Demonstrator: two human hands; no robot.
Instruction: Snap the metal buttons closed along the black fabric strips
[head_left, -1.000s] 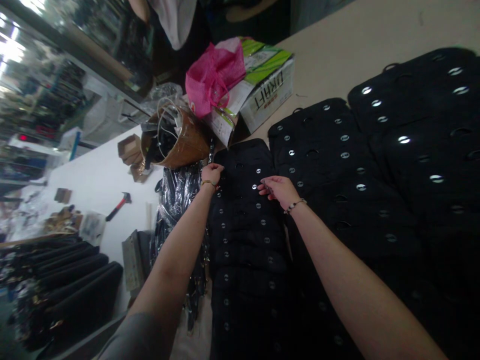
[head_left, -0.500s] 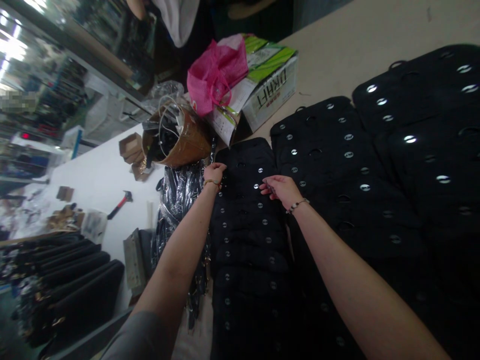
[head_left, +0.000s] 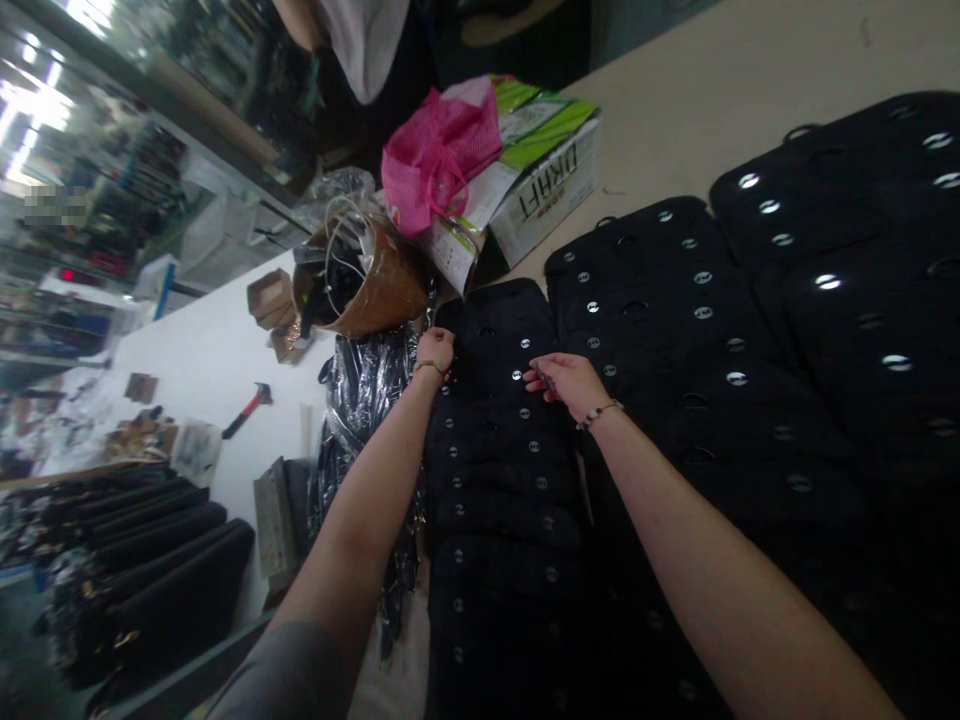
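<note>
Overlapping black fabric pieces [head_left: 495,470] lie in a row before me, each carrying shiny round metal fittings. My left hand [head_left: 436,350] is closed at the left edge of the far piece in this row. Its curled fingertips hide whatever is between them. To the right, my right hand [head_left: 568,382] is closed in a pinch above the same piece, beside a round metal fitting [head_left: 517,376]. Small dark pieces show between its fingers, too blurred to name.
More black pieces [head_left: 645,290] overlap on the right. Plastic-wrapped black straps [head_left: 360,390] lie left of the row. Beyond stand a brown bucket [head_left: 382,290], a box [head_left: 555,185] and a pink bag [head_left: 442,155]. A hammer [head_left: 246,410] rests on the white table. A person stands at the back.
The view has shifted slightly, so everything sits a little further right and lower. My left fingers look more curled in. My right hand keeps its place over the fabric.
</note>
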